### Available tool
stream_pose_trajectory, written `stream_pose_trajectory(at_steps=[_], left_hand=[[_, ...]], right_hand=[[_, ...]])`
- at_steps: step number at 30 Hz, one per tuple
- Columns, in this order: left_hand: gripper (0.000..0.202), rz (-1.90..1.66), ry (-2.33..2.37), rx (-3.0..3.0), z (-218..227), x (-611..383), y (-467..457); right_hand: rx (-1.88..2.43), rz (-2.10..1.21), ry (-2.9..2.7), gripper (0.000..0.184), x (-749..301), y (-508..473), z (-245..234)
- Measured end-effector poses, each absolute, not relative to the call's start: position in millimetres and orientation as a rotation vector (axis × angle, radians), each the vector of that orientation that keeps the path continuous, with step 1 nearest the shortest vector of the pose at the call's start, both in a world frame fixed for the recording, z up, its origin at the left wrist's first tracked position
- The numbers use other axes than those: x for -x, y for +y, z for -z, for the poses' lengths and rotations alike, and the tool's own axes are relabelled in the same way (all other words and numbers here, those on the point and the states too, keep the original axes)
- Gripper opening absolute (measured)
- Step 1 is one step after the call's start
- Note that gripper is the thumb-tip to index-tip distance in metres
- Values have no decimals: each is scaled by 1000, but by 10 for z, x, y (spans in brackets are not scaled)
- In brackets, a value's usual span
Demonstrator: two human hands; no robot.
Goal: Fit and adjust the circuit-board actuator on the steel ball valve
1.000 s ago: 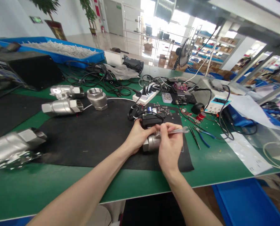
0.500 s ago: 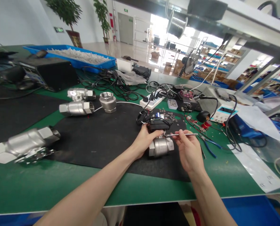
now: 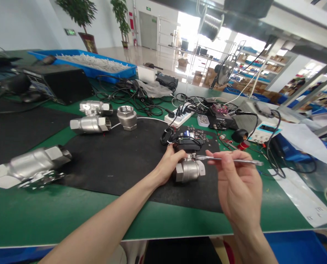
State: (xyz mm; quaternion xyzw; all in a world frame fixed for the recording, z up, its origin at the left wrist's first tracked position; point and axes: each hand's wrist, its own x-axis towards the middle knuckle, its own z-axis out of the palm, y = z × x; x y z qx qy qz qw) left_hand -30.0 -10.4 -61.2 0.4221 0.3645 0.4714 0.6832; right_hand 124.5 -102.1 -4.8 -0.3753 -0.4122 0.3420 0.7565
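Note:
A steel ball valve [image 3: 187, 171] stands on the black mat, with a black actuator box [image 3: 190, 144] and its coiled cable on top. My left hand [image 3: 168, 163] is closed on the valve's left side just under the box, thumb towards the neck; its other fingers are partly hidden. My right hand [image 3: 238, 183] pinches a slim metal wrench [image 3: 242, 160] between thumb and fingers. The wrench lies almost level, and its left end is close to the neck between box and valve; whether it touches I cannot tell.
More steel valves [image 3: 90, 124] lie to the left, near a hexagonal steel fitting [image 3: 127, 118]. Behind are a power strip [image 3: 179, 114], a small box of screws [image 3: 203, 120] and tangled cables. A white bench instrument [image 3: 264, 132] and a plastic sheet [image 3: 303, 198] are at right.
My right hand has moved right and nearer to me, drawing the wrench outwards, so more of it shows. My left hand stays on the valve.

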Motion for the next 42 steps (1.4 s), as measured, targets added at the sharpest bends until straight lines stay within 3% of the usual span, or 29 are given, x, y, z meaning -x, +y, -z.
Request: stream_pose_trajectory(at_steps=[6, 18, 27, 34, 42], left_hand=[[49, -914, 756, -920, 508, 353, -57], [47, -786, 548, -844, 485, 448, 24], [62, -903, 609, -869, 471, 347, -34], [58, -964, 635, -861, 433, 360, -56], [60, -1042, 681, -876, 458, 310, -52]], right_hand=[[970, -807, -940, 23, -1289, -956, 104], [1088, -669, -1099, 26, -1073, -705, 275], [1153, -592, -1233, 23, -1118, -670, 241], [1182, -486, -1438, 20, -1058, -632, 150], [1061, -714, -1190, 23, -1040, -605, 238]])
